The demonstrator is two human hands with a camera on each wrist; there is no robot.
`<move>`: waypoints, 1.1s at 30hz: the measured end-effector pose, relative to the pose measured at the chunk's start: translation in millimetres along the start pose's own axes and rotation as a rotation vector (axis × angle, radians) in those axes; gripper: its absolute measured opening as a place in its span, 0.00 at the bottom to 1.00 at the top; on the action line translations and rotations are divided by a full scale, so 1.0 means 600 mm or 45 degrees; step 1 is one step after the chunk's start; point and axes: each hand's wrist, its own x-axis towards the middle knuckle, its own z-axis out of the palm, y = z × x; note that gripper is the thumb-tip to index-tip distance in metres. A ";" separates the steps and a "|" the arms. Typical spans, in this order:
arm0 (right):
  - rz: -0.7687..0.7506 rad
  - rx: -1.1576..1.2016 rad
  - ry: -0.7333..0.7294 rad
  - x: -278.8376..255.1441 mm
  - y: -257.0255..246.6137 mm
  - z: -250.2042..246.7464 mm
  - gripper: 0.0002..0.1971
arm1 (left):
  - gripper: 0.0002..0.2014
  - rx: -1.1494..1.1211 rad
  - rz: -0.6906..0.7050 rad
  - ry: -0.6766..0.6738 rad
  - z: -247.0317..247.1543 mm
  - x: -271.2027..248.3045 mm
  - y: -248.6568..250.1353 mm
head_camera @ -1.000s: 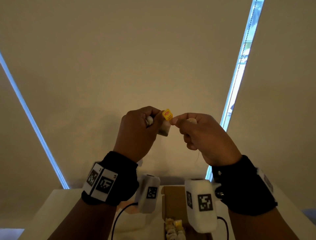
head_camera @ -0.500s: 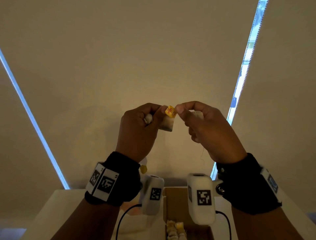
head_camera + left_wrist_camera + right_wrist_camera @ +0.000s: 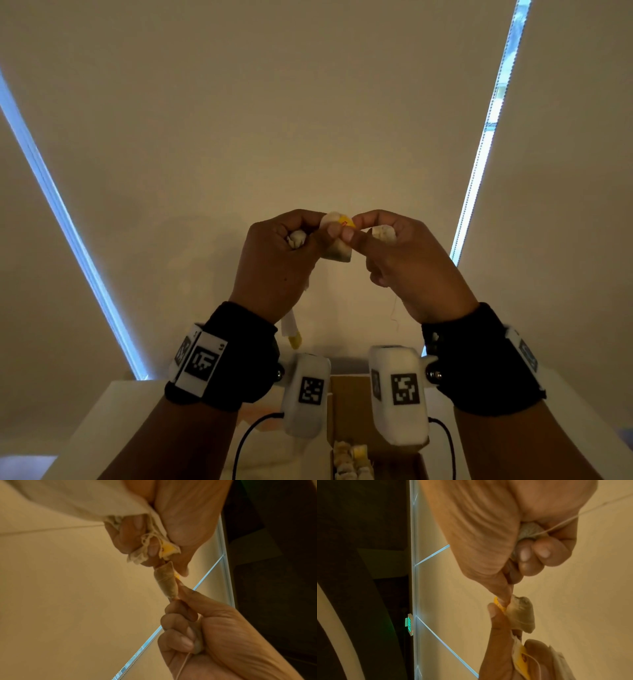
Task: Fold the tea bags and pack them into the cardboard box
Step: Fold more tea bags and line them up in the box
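Both hands are raised in front of me with a folded tea bag (image 3: 339,253) between them. My left hand (image 3: 325,229) pinches its top with thumb and forefinger. My right hand (image 3: 352,230) pinches its yellow tag (image 3: 347,223) against the bag. In the left wrist view the tea bag (image 3: 166,584) has string wound round it. A second tea bag (image 3: 384,233) is tucked in my right palm, its string (image 3: 394,310) hanging. My left palm holds more bags (image 3: 296,238), one tag (image 3: 294,337) dangling. The cardboard box (image 3: 349,394) stands below with folded bags (image 3: 351,459) inside.
The box sits on a white table (image 3: 113,404) near my body. Beige roller blinds (image 3: 308,120) fill the background, with bright slits of window (image 3: 486,133) between them. Black cables (image 3: 246,442) run from the wrist cameras over the table.
Both hands rose a little and came closer together. My right thumb and forefinger have closed onto the yellow tag, pressing it against the tea bag.
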 end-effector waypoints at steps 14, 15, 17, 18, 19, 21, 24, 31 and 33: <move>0.235 0.868 -0.063 0.007 0.008 0.011 0.07 | 0.05 -0.064 -0.130 0.100 -0.030 -0.004 0.006; 0.231 0.870 -0.069 0.008 0.009 0.011 0.08 | 0.05 -0.065 -0.138 0.110 -0.033 -0.004 0.005; 0.216 0.855 -0.075 0.011 0.010 0.012 0.09 | 0.05 -0.076 -0.153 0.103 -0.038 -0.004 0.005; 0.202 0.838 -0.080 0.012 0.010 0.011 0.10 | 0.06 -0.089 -0.161 0.089 -0.040 -0.005 0.006; 0.186 0.819 -0.086 0.014 0.010 0.011 0.12 | 0.06 -0.112 -0.174 0.073 -0.043 -0.006 0.008; 0.148 0.760 -0.090 0.016 0.011 0.011 0.12 | 0.06 -0.168 -0.201 0.012 -0.046 -0.008 0.009; 0.077 0.651 -0.087 0.017 0.011 0.014 0.12 | 0.07 -0.198 -0.218 -0.075 -0.049 -0.010 0.011; -0.048 0.454 -0.069 0.008 0.011 0.021 0.15 | 0.07 -0.239 -0.161 -0.125 -0.040 -0.017 0.016; -0.072 0.419 -0.077 0.003 0.011 0.022 0.15 | 0.08 -0.238 -0.186 -0.050 -0.034 -0.018 0.016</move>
